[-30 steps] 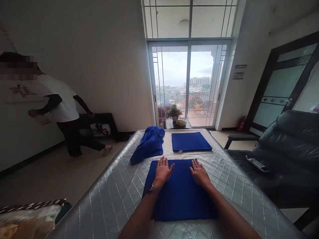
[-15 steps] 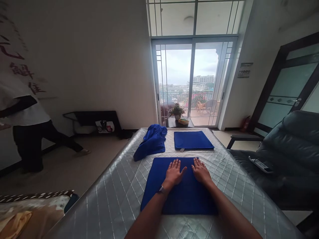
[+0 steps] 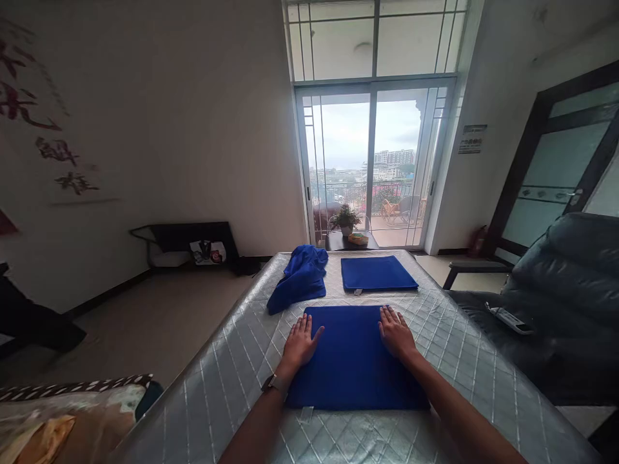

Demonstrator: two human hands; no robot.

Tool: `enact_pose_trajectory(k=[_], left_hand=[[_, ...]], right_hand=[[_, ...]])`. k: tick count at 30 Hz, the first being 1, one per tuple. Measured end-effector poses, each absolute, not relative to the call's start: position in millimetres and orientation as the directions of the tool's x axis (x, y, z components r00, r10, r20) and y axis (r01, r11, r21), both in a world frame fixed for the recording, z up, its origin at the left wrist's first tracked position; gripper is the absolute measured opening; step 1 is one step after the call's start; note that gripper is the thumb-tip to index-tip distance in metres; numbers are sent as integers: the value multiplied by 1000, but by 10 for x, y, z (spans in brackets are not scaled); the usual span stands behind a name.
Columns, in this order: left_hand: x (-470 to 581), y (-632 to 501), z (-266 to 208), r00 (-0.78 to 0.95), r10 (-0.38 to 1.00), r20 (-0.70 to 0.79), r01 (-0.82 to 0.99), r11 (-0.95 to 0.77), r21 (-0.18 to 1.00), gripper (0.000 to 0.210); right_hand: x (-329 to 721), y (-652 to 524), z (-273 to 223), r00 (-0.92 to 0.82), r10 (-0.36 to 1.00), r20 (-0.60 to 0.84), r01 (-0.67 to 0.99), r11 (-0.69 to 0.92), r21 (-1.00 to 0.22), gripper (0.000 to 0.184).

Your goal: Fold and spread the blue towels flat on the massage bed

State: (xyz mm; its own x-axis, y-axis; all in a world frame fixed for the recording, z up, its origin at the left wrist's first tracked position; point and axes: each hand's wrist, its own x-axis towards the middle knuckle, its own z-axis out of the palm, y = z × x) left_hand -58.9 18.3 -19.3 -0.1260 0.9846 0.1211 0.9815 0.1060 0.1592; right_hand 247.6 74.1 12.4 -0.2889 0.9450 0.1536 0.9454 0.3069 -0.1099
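Observation:
A flat blue cloth piece, roughly rectangular, lies before me on a silver quilted cover. My left hand rests flat on its far left edge, thumb spread from the fingers. On the far right edge lies my right hand, palm down with fingers stretched out. A pale tag shows at the near left edge of the cloth. Beyond it, a second flat blue cloth piece with a small white tag lies to the right. To its left sits a crumpled blue cloth.
A dark armchair with a white power strip on its seat stands at right. Behind the table is a chair bearing a potted plant. Packed goods lie at lower left. Part of a person's dark clothing shows at far left.
My left hand has slid left across the blue cloth to its edge, while my right hand stays near the far right edge. The person at left has moved mostly out of view.

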Motion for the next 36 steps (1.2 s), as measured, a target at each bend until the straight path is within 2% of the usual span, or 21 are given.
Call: enact_pose_trajectory(k=[3, 8, 11, 13, 16, 19, 22, 26, 32, 34, 36], left_hand=[[-581, 199, -208, -115, 985, 132, 982, 93, 165, 88], [-595, 161, -166, -127, 982, 140, 984, 107, 142, 86], [-519, 100, -88, -174, 966, 193, 982, 155, 111, 86], [-357, 30, -21, -142, 960, 243, 988, 120, 102, 84], [76, -132, 49, 102, 958, 267, 984, -136, 112, 77], [560, -315, 19, 410, 874, 261, 883, -452, 126, 68], [817, -438, -63, 538, 810, 231, 800, -578, 162, 66], [621, -537, -107, 497, 859, 125, 835, -512, 201, 67], [-243, -916, -145, 255, 967, 20, 946, -254, 201, 66], [-487, -1115, -193, 200, 980, -2, 960, -195, 199, 66], [-677, -1306, -267, 199, 979, 43, 963, -203, 177, 64]], right_hand=[[2538, 475, 81, -335, 935, 118, 927, 349, -134, 63], [2650, 145, -44, -299, 954, 21, 936, 298, -187, 68], [2655, 91, -42, -282, 959, -2, 939, 276, -204, 68], [2643, 85, -17, -275, 961, -8, 939, 267, -219, 68], [2635, 82, 10, -274, 962, -3, 935, 266, -233, 68], [2644, 78, 4, -281, 960, 7, 932, 275, -235, 68], [2652, 77, -2, -291, 957, 14, 928, 285, -241, 68], [2649, 65, 23, -279, 960, 16, 933, 275, -234, 67], [2642, 52, 30, -277, 960, 30, 932, 276, -234, 66], [2640, 44, 55, -280, 958, 68, 931, 288, -224, 65], [2649, 9, 113, -324, 934, 154, 918, 349, -188, 60]])
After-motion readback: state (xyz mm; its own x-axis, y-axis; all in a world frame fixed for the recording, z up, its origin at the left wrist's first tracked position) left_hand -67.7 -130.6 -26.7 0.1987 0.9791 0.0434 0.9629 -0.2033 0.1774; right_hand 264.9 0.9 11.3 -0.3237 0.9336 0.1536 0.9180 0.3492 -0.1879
